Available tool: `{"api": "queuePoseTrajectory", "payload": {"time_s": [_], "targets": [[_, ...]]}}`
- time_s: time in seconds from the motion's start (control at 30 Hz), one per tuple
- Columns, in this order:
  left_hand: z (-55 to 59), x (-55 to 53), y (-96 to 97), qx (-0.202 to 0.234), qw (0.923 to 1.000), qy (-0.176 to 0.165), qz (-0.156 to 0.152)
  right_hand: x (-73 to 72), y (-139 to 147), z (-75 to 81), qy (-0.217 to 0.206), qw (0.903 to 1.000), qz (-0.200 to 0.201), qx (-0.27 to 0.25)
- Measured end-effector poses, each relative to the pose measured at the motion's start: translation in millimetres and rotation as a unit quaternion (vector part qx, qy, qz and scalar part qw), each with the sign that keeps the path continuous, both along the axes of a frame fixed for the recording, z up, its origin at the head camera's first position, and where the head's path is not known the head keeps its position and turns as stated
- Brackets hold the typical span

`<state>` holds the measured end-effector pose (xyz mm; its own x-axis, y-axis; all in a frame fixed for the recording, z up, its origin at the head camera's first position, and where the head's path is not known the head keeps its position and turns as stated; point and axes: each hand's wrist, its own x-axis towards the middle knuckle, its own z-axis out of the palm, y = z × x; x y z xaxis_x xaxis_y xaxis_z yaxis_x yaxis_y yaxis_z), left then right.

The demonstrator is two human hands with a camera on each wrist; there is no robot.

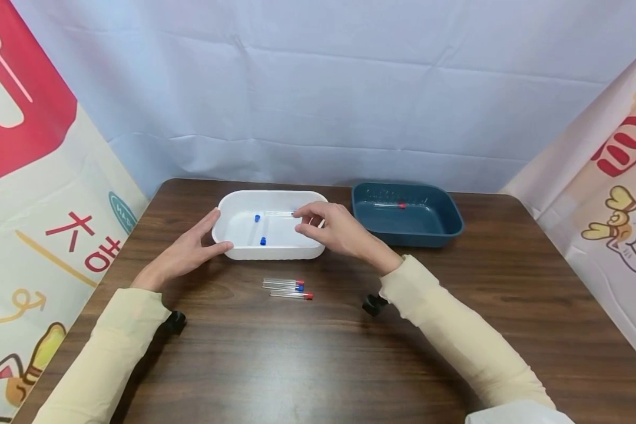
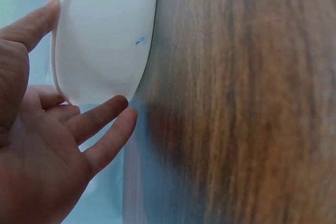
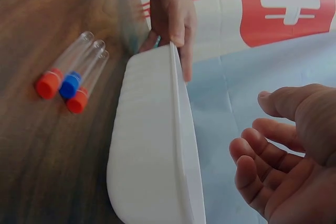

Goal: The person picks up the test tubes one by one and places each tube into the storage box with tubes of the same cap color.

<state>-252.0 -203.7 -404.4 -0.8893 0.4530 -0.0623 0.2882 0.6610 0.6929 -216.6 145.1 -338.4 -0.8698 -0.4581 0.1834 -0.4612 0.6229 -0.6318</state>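
My left hand [image 1: 197, 242] rests against the left end of a white plastic tub [image 1: 270, 253], thumb at the near rim and fingers spread along the end wall. In the left wrist view its fingers [image 2: 100, 121] are fairly straight. My right hand [image 1: 335, 227] hovers over the tub's right side, fingers loosely bent, with nothing between them in the right wrist view. Below it lies a clear test tube [image 1: 278, 213] with a blue cap. Two more blue caps [image 1: 257, 218] show in the tub, their glass hardly visible against the white.
Three capped test tubes [image 1: 286, 288], two red and one blue, lie on the wooden table [image 1: 297, 353] in front of the tub. To the right stands a dark teal tub [image 1: 418, 238] holding a red-capped test tube [image 1: 389, 205]. A white curtain [image 1: 318, 106] hangs behind the table.
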Motion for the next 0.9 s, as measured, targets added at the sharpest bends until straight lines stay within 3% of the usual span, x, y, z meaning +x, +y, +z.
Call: {"api": "queuePoseTrajectory", "payload": {"time_s": [0.3, 0.6, 0.9], "targets": [[0.5, -1.0, 0.0, -0.007, 1.0, 0.004, -0.002, 26.1, 8, -8.1, 0.022, 0.9987, 0.043, -0.013], [-0.2, 1.2, -0.9, -0.006, 1.0, -0.001, 0.001, 44.9, 6, -27.8, -0.011, 0.998, 0.062, -0.01], [-0.5, 0.9, -0.8, 0.001, 1.0, 0.004, -0.003, 50.5, 5, -49.7, -0.042, 0.9969, 0.067, 0.005]]}}
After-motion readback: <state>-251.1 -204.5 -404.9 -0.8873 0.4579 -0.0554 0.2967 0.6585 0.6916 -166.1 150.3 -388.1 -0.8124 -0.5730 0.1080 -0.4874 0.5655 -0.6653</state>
